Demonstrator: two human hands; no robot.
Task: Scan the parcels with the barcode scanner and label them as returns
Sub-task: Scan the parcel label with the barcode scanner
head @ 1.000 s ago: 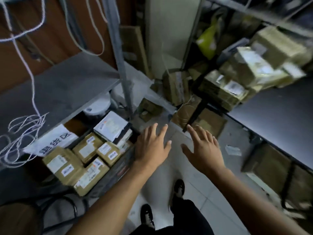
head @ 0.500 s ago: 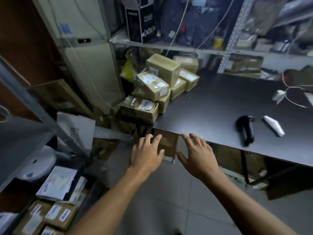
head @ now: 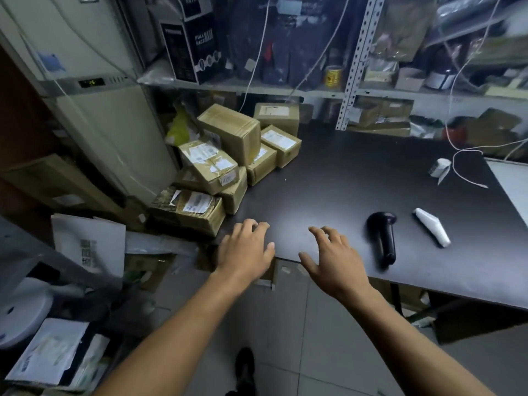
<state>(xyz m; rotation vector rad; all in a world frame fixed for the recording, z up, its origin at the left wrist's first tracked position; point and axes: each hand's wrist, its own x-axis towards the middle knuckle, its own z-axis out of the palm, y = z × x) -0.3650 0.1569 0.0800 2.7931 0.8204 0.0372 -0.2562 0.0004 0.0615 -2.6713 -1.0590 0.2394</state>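
Observation:
Several taped cardboard parcels with white shipping labels are piled on the left end of a black table. A black barcode scanner lies on the table near its front edge. A white folded strip of labels lies just right of the scanner. My left hand hovers over the table's front edge, fingers spread and holding nothing, close to the nearest parcel. My right hand is spread and empty, a short way left of the scanner.
A white label roll and a white cable lie at the table's far right. Metal shelving packed with boxes and bags stands behind. A pale cabinet stands to the left. More parcels and envelopes sit low at the left.
The view has swung from the low shelf on the left to the black table. Both empty hands have moved forward over the table's front edge, nearer the parcels and scanner.

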